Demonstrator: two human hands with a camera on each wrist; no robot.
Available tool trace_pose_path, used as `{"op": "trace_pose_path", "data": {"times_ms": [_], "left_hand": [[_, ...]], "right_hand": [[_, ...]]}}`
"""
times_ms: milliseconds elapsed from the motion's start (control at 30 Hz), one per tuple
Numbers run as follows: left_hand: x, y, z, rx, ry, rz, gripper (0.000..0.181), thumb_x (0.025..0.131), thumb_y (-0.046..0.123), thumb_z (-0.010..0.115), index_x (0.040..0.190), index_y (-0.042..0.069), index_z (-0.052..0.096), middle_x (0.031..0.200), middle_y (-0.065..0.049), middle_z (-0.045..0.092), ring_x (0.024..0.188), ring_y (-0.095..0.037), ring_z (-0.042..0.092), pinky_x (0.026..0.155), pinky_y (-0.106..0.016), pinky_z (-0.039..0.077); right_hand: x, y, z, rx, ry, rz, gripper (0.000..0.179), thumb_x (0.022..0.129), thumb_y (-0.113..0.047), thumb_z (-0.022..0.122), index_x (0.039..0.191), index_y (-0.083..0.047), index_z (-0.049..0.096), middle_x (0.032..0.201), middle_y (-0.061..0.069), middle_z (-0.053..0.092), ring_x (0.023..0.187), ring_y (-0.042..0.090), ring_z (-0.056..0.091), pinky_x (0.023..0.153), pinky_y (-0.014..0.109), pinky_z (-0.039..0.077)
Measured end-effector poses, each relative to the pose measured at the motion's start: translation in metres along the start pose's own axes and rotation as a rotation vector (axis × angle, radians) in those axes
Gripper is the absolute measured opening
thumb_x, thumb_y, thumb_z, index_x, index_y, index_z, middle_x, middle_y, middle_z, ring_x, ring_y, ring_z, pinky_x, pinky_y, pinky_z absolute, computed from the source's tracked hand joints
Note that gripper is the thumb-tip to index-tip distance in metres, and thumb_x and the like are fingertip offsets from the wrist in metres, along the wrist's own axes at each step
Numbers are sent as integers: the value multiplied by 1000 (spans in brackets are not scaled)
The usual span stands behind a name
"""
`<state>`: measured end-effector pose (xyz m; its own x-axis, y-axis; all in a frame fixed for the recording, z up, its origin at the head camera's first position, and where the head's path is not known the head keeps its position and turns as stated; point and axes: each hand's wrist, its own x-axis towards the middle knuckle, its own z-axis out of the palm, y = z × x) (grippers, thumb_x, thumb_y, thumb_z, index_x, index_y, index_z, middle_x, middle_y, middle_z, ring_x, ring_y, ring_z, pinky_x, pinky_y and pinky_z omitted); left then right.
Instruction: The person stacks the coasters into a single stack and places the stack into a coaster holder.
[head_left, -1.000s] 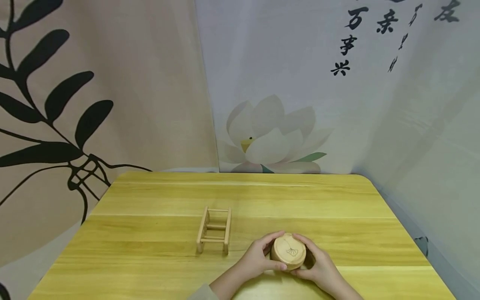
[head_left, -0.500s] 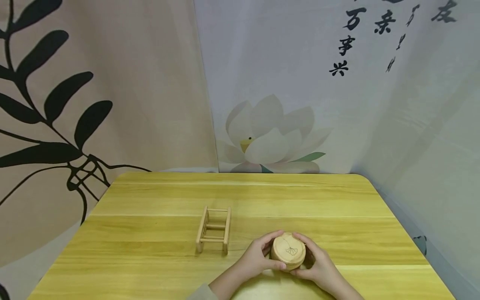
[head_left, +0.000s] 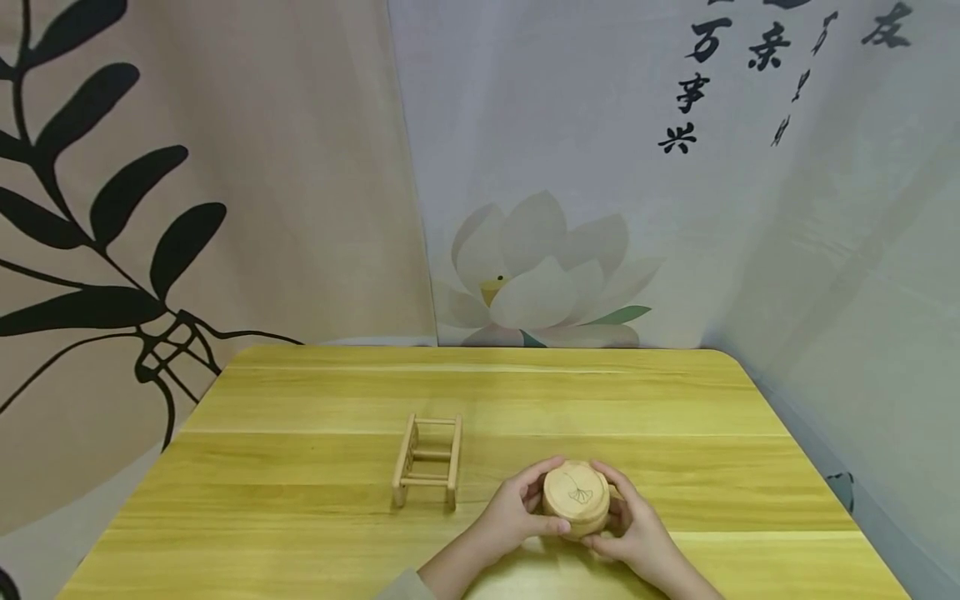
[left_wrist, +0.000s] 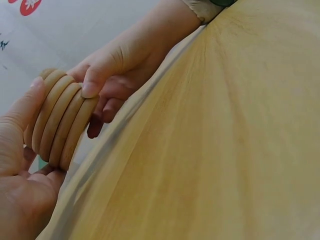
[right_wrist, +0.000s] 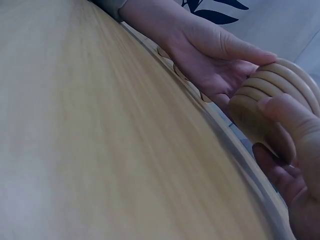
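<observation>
A stack of round wooden coasters point(head_left: 577, 496) is held above the table between both hands. Its top face carries a thin fan-shaped leaf drawing. My left hand point(head_left: 512, 518) grips the left side, thumb at the near edge and fingers round the far side. From the right, my right hand point(head_left: 636, 527) holds the stack between thumb and fingers. The left wrist view shows several coasters point(left_wrist: 60, 117) lying face to face, the right thumb point(left_wrist: 91, 89) pressing the end one. The right wrist view shows the same stack point(right_wrist: 252, 117) tilted between the hands.
A small wooden rack point(head_left: 431, 455) with rails and short posts stands on the table left of the hands. The wood-grain table point(head_left: 300, 467) ends at a back edge before printed cloth curtains point(head_left: 562, 125).
The coaster stack has tilted and shifted slightly up in the hands, and the right fingers have changed place a little on its side. The rack has not moved.
</observation>
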<state>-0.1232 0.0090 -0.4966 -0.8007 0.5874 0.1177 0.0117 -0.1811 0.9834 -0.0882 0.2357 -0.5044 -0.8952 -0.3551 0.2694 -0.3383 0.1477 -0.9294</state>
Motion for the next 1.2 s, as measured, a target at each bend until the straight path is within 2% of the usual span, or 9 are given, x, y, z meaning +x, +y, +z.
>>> {"op": "trace_pose_path", "data": {"times_ms": [133,300,467,667,833,1033,1200], "left_hand": [[0,-1,-1,-34,-12,7,82,77,17,81,146,10,38,141,-2,47,129,-18,43,106,-25,31],[1,-2,-1,-85,-1,21,80,78,16,80,146,9,38,140,-6,47,129,-22,43,106,-26,32],[0,0,0,-125,29,26,80,78,12,79,146,7,37,142,-11,45,131,-27,40,107,-29,31],[0,0,1,-139,64,4,79,81,17,77,147,8,35,145,-11,41,135,-29,34,110,-37,25],[0,0,3,-173,65,12,76,86,18,73,149,6,31,147,-12,38,136,-28,33,112,-42,21],[2,-1,6,-208,76,14,70,90,13,67,149,5,29,147,-13,37,134,-29,35,109,-35,30],[4,-1,8,-215,96,-12,70,89,11,66,149,5,29,147,-13,37,132,-29,37,105,-31,36]], "right_hand": [[1,1,1,76,0,0,93,73,7,77,148,-2,24,143,28,20,108,16,59,84,31,53],[2,3,3,139,6,-31,93,74,8,76,149,1,21,145,9,24,114,15,55,90,29,49],[3,4,6,153,18,-78,91,76,10,73,149,2,19,145,-9,33,114,13,54,90,28,49],[5,0,12,157,90,-58,87,76,14,70,148,2,22,140,-6,40,116,10,52,93,25,45],[5,-6,18,138,165,-26,82,78,13,69,147,4,25,137,1,43,117,6,50,95,21,42],[8,-11,22,150,228,25,78,80,13,67,147,2,26,137,3,42,117,8,51,94,23,44],[8,-10,24,152,241,-4,77,81,14,65,146,3,26,136,2,42,115,9,51,93,22,45]]}}
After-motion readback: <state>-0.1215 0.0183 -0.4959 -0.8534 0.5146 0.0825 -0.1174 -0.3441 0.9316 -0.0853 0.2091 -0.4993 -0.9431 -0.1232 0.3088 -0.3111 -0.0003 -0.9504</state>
